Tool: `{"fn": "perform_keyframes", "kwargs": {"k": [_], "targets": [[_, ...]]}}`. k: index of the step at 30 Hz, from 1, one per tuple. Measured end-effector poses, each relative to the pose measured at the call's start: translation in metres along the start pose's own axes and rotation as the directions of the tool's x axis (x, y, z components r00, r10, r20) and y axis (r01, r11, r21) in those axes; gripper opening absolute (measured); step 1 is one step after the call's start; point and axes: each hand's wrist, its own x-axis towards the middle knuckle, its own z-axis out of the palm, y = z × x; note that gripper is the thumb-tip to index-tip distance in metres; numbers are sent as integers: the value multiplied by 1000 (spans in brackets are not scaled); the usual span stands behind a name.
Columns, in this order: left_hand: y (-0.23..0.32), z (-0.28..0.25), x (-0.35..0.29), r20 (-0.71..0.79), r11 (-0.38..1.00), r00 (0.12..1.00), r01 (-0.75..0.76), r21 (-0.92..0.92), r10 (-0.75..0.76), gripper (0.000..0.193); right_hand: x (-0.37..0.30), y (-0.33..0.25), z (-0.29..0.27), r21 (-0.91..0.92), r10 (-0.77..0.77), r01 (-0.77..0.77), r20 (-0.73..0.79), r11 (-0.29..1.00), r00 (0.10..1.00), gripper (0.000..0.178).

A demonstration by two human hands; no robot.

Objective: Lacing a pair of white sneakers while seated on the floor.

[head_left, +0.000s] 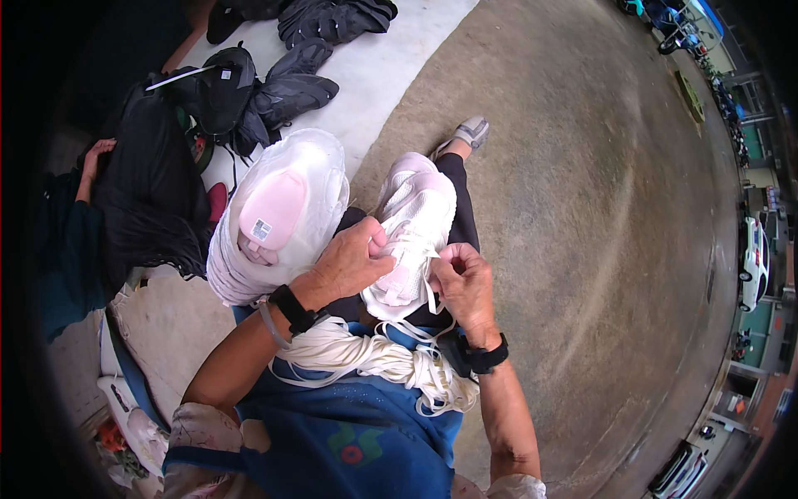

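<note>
A white and pale-pink shoe upper point(409, 208) lies across my lap, its toe pointing away from me. My left hand point(353, 256) is closed at its left edge, fingers curled against the lacing area. On the other side, my right hand point(464, 281) pinches a cream shoelace point(433, 264) beside the eyelets. The lace is threaded through part of the upper, and loose ends hang below. A bundle of cream shoelaces point(357, 349) rests on my blue apron point(332, 424). To the left of my left hand sits a clear plastic bag point(320, 158) with pink insole-lined uppers point(274, 206) stacked in it.
Black shoes point(278, 100) lie on a white sheet point(416, 50) at the upper left. Close by hangs a bundle of black laces point(158, 191), with another person's hand point(100, 150) beside it. Concrete floor point(582, 249) stretches right, toward parked cars point(753, 262) and motorbikes.
</note>
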Motion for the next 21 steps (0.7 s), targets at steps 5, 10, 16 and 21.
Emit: {"fn": "perform_keyframes", "kwargs": {"k": [5, 10, 16, 21], "targets": [[2, -1, 1, 22, 1000, 1000, -7, -3, 7, 31, -9, 4, 12, -688, -556, 387, -29, 614, 830, 22], [-1, -1, 1, 2, 1000, 1000, -5, 10, 5, 32, -9, 8, 12, -590, -556, 412, -77, 695, 828, 15], [3, 0, 1, 21, 1000, 999, 29, 0, -29, 33, -8, 12, 6, -639, -557, 398, -58, 658, 828, 14], [1, -7, -6, 20, 999, 999, -38, -28, 39, 27, -17, 11, 5, -663, -532, 371, -48, 650, 846, 15]]}}
